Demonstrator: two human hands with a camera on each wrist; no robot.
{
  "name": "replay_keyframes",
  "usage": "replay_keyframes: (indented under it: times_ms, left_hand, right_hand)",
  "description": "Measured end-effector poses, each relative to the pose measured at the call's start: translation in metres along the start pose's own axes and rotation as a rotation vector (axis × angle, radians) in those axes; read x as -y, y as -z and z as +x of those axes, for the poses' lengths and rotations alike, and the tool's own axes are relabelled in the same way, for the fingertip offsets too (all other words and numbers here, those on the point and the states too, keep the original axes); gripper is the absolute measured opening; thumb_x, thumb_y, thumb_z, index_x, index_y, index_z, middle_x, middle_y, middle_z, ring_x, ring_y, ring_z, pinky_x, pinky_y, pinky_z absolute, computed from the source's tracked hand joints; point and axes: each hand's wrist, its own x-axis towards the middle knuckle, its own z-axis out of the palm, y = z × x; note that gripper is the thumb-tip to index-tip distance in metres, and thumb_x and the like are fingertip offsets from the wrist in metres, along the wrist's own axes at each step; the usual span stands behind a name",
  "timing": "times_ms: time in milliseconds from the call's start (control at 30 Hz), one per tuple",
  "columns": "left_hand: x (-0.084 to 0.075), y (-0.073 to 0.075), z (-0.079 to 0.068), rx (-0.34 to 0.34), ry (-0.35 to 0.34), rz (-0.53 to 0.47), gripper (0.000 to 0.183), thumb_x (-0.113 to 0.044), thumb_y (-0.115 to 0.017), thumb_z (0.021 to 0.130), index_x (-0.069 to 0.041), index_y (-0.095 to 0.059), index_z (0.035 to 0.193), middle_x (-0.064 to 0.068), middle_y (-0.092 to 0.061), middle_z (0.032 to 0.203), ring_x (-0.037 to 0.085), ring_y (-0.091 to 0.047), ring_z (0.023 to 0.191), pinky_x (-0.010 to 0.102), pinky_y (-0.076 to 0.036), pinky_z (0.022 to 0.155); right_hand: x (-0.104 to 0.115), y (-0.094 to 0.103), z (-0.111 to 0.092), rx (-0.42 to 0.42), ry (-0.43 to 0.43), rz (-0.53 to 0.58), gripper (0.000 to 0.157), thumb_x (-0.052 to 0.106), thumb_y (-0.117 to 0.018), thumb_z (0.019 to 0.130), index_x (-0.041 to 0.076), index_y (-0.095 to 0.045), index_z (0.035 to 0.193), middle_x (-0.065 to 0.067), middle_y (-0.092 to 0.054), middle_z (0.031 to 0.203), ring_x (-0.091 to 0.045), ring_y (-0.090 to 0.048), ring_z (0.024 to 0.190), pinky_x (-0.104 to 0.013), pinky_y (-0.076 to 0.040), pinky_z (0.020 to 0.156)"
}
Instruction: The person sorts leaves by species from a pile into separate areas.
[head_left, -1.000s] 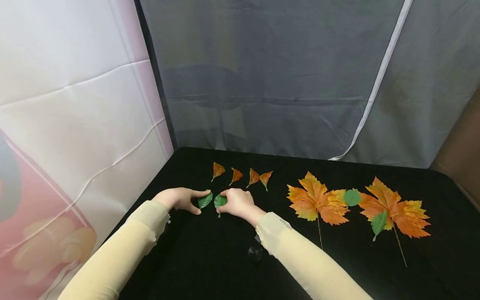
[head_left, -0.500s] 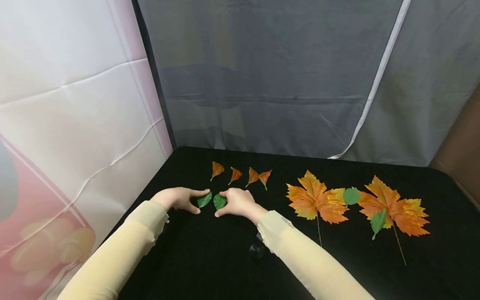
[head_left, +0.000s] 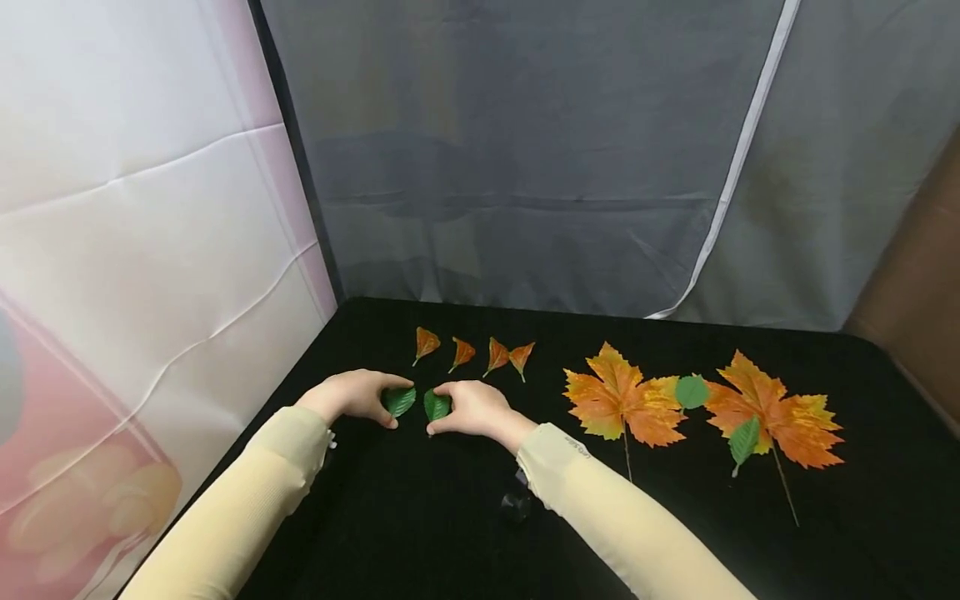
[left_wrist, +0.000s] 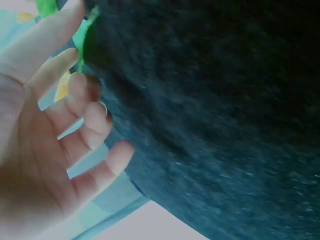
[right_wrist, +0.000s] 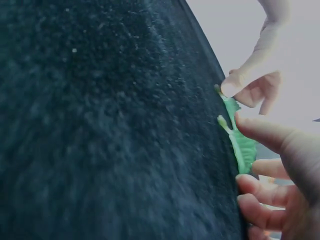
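Observation:
In the head view, my left hand [head_left: 358, 398] holds a small green leaf [head_left: 400, 402] by its edges, with thumb and index finger on either side. Facing it, my right hand [head_left: 474, 408] has thumb and index finger around a second green leaf [head_left: 437, 406]. A narrow gap of black cloth separates the two leaves. From the right wrist, the right thumb [right_wrist: 260, 131] sits by the stem of the ribbed leaf [right_wrist: 245, 150], and the left thumb lies on the other leaf's stem. The left wrist view shows the remaining left fingers [left_wrist: 92, 122] spread and loosely bent.
Several small orange leaf pieces [head_left: 461, 353] lie in a row behind the hands. To the right are two large orange maple leaves [head_left: 624, 396] with stems, a round green piece [head_left: 692, 392] between them and a green leaf [head_left: 744, 440] over one. Grey curtain [head_left: 495, 167] hangs behind.
The right thumb has moved off the leaf's face to its near edge, and the right leaf has shifted slightly right, widening the gap. The left hand stays at its leaf. The view has turned slightly.

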Motion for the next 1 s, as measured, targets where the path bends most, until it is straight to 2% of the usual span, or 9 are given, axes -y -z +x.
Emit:
replay_keyframes:
  times_ms: [100,200,367,433,500,667,733,867,1000]
  left_hand:
    - [-0.005,0.006,0.007,-0.031,-0.027,0.033,0.064,-0.032,-0.080,0.079,-0.014,-0.057,0.136,0.018,-0.056,0.131,0.034,-0.053,0.117,0.053,-0.043,0.093]
    - [-0.014,0.015,0.015,-0.060,-0.065,0.051,0.058,-0.033,-0.076,0.082,-0.013,-0.059,0.134,0.014,-0.062,0.119,0.028,-0.059,0.103,0.048,-0.047,0.085]
    - [-0.037,0.031,0.027,-0.087,-0.171,0.046,0.049,-0.032,-0.070,0.088,-0.010,-0.062,0.131,0.000,-0.061,0.082,0.013,-0.054,0.070,0.034,-0.045,0.064]
    - [-0.049,0.036,0.031,-0.085,-0.226,0.033,0.046,-0.031,-0.068,0.090,-0.010,-0.062,0.131,-0.002,-0.060,0.076,0.012,-0.051,0.064,0.033,-0.042,0.061]
    - [-0.063,0.040,0.035,-0.079,-0.279,0.020,0.044,-0.031,-0.067,0.092,-0.011,-0.062,0.131,-0.002,-0.062,0.082,0.011,-0.051,0.067,0.032,-0.043,0.063]
    - [-0.103,0.042,0.049,-0.060,-0.422,0.023,0.039,-0.029,-0.066,0.092,-0.012,-0.065,0.127,-0.004,-0.062,0.084,0.010,-0.051,0.069,0.031,-0.043,0.067]
    - [-0.119,0.039,0.055,-0.057,-0.466,0.039,0.037,-0.029,-0.066,0.093,-0.012,-0.066,0.126,-0.006,-0.059,0.076,0.010,-0.050,0.065,0.030,-0.042,0.064]
    - [-0.152,0.034,0.068,-0.061,-0.528,0.062,0.034,-0.029,-0.066,0.093,-0.015,-0.067,0.124,-0.009,-0.061,0.076,0.008,-0.051,0.064,0.028,-0.044,0.064]
    - [-0.183,0.026,0.083,-0.087,-0.609,0.079,0.032,-0.028,-0.065,0.093,-0.012,-0.069,0.121,-0.007,-0.062,0.077,0.009,-0.051,0.065,0.028,-0.044,0.067]
  right_hand:
    - [-0.007,0.010,-0.008,0.005,0.001,0.034,0.058,0.047,-0.074,0.080,0.020,-0.063,0.130,0.012,-0.064,0.078,-0.006,-0.057,0.065,-0.025,-0.045,0.057]
    - [-0.016,0.023,-0.023,-0.017,0.017,0.046,0.051,0.043,-0.073,0.083,0.017,-0.066,0.126,0.012,-0.058,0.067,-0.006,-0.053,0.057,-0.026,-0.043,0.053]
    - [-0.036,0.052,-0.062,-0.100,0.064,0.044,0.040,0.039,-0.073,0.084,0.013,-0.071,0.115,0.013,-0.056,0.065,-0.005,-0.050,0.055,-0.025,-0.043,0.056]
    - [-0.046,0.065,-0.081,-0.134,0.068,0.035,0.038,0.039,-0.073,0.084,0.012,-0.073,0.111,0.014,-0.055,0.066,-0.005,-0.048,0.056,-0.026,-0.042,0.058]
    - [-0.058,0.077,-0.101,-0.165,0.054,0.037,0.037,0.038,-0.073,0.084,0.011,-0.073,0.109,0.014,-0.056,0.068,-0.005,-0.047,0.056,-0.026,-0.042,0.058]
    - [-0.094,0.103,-0.152,-0.251,-0.061,0.051,0.034,0.034,-0.075,0.083,0.008,-0.074,0.106,0.012,-0.060,0.076,-0.005,-0.050,0.059,-0.027,-0.043,0.058]
    - [-0.110,0.112,-0.170,-0.286,-0.108,0.044,0.032,0.031,-0.075,0.084,0.006,-0.074,0.105,0.010,-0.061,0.077,-0.006,-0.050,0.061,-0.028,-0.043,0.057]
    - [-0.143,0.126,-0.200,-0.356,-0.219,0.021,0.029,0.027,-0.074,0.085,0.005,-0.073,0.103,0.006,-0.061,0.076,-0.010,-0.048,0.060,-0.029,-0.040,0.055]
    - [-0.169,0.134,-0.223,-0.409,-0.300,0.053,0.027,0.025,-0.073,0.087,0.003,-0.073,0.103,0.004,-0.063,0.077,-0.013,-0.053,0.065,-0.030,-0.041,0.055]
